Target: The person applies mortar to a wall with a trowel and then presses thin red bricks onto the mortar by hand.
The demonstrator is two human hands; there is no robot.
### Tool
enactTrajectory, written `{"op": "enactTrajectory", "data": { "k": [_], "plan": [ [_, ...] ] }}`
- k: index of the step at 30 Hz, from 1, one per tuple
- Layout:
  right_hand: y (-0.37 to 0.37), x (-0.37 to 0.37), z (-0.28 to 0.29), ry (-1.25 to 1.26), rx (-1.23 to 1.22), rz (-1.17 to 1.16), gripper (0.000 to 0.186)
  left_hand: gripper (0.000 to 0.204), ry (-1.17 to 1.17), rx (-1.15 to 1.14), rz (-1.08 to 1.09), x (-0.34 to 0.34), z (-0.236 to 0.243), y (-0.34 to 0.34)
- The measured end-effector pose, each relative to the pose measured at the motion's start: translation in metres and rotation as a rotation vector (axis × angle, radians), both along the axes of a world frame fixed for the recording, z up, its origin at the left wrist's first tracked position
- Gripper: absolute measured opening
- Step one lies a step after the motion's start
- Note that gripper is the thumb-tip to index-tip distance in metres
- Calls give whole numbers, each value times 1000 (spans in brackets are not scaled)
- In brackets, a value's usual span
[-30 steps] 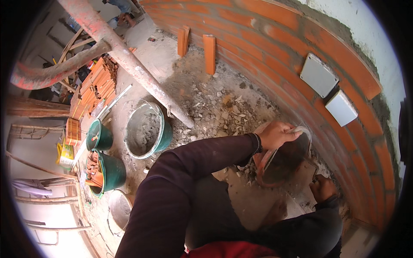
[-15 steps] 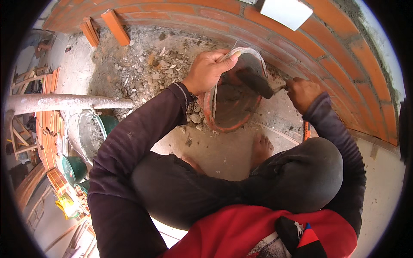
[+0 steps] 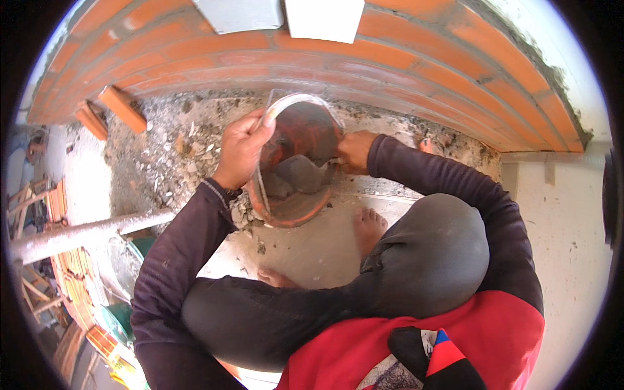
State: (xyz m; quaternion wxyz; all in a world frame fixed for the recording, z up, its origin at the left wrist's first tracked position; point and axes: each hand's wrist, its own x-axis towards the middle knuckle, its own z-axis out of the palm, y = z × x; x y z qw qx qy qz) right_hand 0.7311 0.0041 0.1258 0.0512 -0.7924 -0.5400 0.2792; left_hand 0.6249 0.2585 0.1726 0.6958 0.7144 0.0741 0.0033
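Note:
A reddish-orange bucket (image 3: pixel 294 222) tilts in front of me, its inner wall smeared with grey mortar. My left hand (image 3: pixel 242 148) is closed round its upper left rim, thumb on the lip. At the right rim my right hand (image 3: pixel 356 151) is closed on a trowel's handle, which the fingers mostly hide. The grey trowel blade (image 3: pixel 300 173) is inside the bucket, against the wet mortar (image 3: pixel 276 188). Where the blade ends and the mortar begins is hard to tell.
A brick wall (image 3: pixel 403 58) with pale boxes (image 3: pixel 324 19) rises behind the bucket. Rubble (image 3: pixel 179 153) and loose bricks (image 3: pixel 122 109) lie to the left. A round pole (image 3: pixel 91 235) crosses the left side. My bare foot (image 3: pixel 369 229) is close to the bucket.
The view has shifted. My right hand has come in to the bucket's rim, and the trowel has gone from above the opening down into the mortar. The bucket tilts more, showing more red inside.

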Motion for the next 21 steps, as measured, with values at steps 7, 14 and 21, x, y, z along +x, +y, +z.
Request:
{"op": "enactTrajectory", "data": {
  "k": [7, 14, 21],
  "plan": [
    [-31, -31, -40, 546, 369, -139, 29, 37, -88, 77, 20, -2, 0, -6],
    [-63, -55, -20, 235, 450, -372, 29, 34, -78, 10, -21, -6, 1, 1],
    [-72, -50, 9, -324, 338, -294, 30, 30, 3, 200, -79, -4, 13, 9]
  ]
}}
